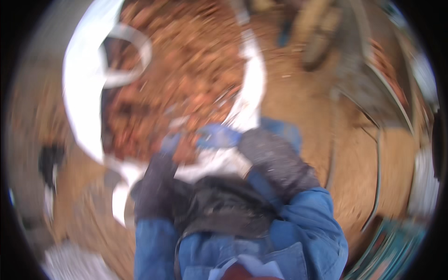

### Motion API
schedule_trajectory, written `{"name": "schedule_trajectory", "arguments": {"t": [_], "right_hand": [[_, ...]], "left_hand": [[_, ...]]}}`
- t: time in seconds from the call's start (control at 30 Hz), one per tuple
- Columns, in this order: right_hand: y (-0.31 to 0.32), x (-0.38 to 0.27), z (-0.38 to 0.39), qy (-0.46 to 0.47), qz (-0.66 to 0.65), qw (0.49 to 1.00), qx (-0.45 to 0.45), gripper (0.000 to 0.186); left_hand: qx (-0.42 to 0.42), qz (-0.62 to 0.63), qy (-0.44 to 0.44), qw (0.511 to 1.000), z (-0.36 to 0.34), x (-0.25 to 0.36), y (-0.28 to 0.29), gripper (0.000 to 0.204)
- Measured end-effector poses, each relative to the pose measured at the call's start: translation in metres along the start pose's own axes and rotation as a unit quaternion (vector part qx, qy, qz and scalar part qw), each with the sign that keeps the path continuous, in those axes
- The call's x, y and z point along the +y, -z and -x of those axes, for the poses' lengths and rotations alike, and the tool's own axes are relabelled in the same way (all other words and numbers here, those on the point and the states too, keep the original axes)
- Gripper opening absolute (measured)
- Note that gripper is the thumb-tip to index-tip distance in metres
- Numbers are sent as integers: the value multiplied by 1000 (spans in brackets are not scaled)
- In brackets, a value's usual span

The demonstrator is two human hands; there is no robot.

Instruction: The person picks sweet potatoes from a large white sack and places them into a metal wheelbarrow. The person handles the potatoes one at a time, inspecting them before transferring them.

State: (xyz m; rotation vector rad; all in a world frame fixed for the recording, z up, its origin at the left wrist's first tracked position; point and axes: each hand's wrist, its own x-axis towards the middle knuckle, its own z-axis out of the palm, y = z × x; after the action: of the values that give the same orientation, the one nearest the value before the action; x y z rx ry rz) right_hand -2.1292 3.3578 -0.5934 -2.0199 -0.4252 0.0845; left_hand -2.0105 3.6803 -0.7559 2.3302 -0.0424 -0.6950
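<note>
A big white bulk bag [84,84] stands before me with its top spread wide, filled with reddish-brown chunks [182,79]. Over its near rim reach both my arms, in blue sleeves and dark grey arm covers. My left hand [170,143], in a bluish glove, is low over the near chunks. Right beside it is a larger reddish-brown piece [186,151]; blur hides whether I grip it. My right hand [219,136], in a blue glove, lies at the near right rim, by white bag cloth and chunks. Motion smears the fingers of both hands.
A white strap loop [147,51] hangs over the bag's left side. At the right stands a grey metal bin or cart [378,88] holding reddish pieces, with a bent metal bar [378,172] below it. Another person's shoe [317,51] is at the upper right. Teal crates [392,247] lie lower right.
</note>
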Motion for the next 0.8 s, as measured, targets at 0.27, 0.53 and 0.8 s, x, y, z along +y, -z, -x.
{"name": "schedule_trajectory", "arguments": {"t": [0.27,0.53,0.8], "right_hand": [[-2,-25,-13,-84,5,993,-78,48],[-11,-25,-34,-150,26,982,-116,51],[-21,-15,-46,-217,59,957,-180,57]], "left_hand": [[124,14,232,965,24,-129,-36,67],[191,31,162,968,-61,-146,-40,64],[53,193,150,968,-138,-207,-53,55]]}}
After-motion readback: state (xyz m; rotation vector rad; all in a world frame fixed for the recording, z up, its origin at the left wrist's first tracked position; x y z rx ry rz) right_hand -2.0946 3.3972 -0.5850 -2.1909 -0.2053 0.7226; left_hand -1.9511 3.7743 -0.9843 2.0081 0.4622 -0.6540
